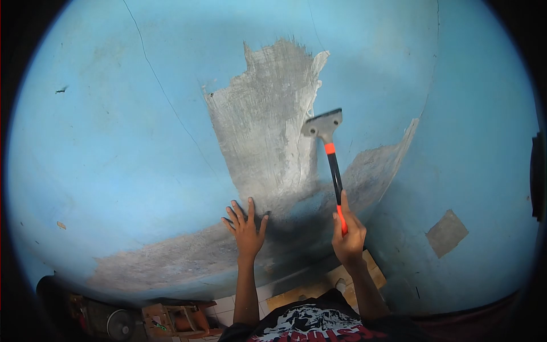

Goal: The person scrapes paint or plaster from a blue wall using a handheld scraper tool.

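Observation:
My right hand (pixel 348 239) grips the orange end of a long-handled scraper (pixel 334 171), index finger stretched along the black and orange handle. The scraper's wide grey head lies over the right edge of a bare grey patch (pixel 256 119), where white paint edges curl away. Whether the blade touches the wall cannot be made out. My left hand (pixel 246 231) is spread open with fingers pointing up, at the lower edge of that patch, and holds nothing. Blue paint (pixel 142 142) covers the wall around the patch.
A lower band of bare wall (pixel 165 259) runs across below the hands and rises to the right. On the right-hand wall is a small grey square patch (pixel 447 233). At the floor stand a fan (pixel 121 325) and a wooden piece of furniture (pixel 176 318).

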A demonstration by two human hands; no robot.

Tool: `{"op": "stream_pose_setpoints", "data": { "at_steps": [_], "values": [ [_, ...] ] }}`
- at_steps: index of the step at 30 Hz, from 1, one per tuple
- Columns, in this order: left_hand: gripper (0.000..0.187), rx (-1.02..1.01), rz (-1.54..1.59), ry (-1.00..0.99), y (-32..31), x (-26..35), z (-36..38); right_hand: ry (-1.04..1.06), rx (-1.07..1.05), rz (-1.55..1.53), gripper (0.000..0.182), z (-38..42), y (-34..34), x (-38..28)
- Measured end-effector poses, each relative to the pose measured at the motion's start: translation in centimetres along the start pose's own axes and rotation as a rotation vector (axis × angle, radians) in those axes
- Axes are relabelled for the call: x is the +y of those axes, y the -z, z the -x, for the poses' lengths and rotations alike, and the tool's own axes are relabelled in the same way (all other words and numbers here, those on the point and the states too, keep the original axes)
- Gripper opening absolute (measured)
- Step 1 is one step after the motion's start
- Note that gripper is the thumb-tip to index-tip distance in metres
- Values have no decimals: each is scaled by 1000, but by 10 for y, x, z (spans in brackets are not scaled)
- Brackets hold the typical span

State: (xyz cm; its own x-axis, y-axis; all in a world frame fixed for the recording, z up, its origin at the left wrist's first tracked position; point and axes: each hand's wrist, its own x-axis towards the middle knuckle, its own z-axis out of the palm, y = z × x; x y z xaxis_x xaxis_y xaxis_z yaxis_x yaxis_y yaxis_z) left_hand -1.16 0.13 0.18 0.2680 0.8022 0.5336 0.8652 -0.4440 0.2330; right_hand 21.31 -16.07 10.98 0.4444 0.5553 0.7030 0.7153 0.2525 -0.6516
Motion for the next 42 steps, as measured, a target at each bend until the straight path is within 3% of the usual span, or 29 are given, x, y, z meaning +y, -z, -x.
{"op": "stream_pose_setpoints", "data": {
  "at_steps": [5,12,18,30,38,42],
  "values": [
    [80,-6,8,2,1,1,-1,-48,-56,121,52,-4,8,1],
    [73,34,19,11,0,2,0,20,-16,57,50,0,6,9],
    [73,37,13,12,-1,0,1,-97,-60,41,47,-16,10,-9],
    [72,38,38,16,2,3,0,-82,-68,58,51,-22,11,-5],
    [80,-17,13,13,-1,-1,0,-37,-88,94,52,40,-8,25],
    [80,-11,-9,8,-6,-2,0,5,-72,89,53,11,-5,25]
  ]
}}
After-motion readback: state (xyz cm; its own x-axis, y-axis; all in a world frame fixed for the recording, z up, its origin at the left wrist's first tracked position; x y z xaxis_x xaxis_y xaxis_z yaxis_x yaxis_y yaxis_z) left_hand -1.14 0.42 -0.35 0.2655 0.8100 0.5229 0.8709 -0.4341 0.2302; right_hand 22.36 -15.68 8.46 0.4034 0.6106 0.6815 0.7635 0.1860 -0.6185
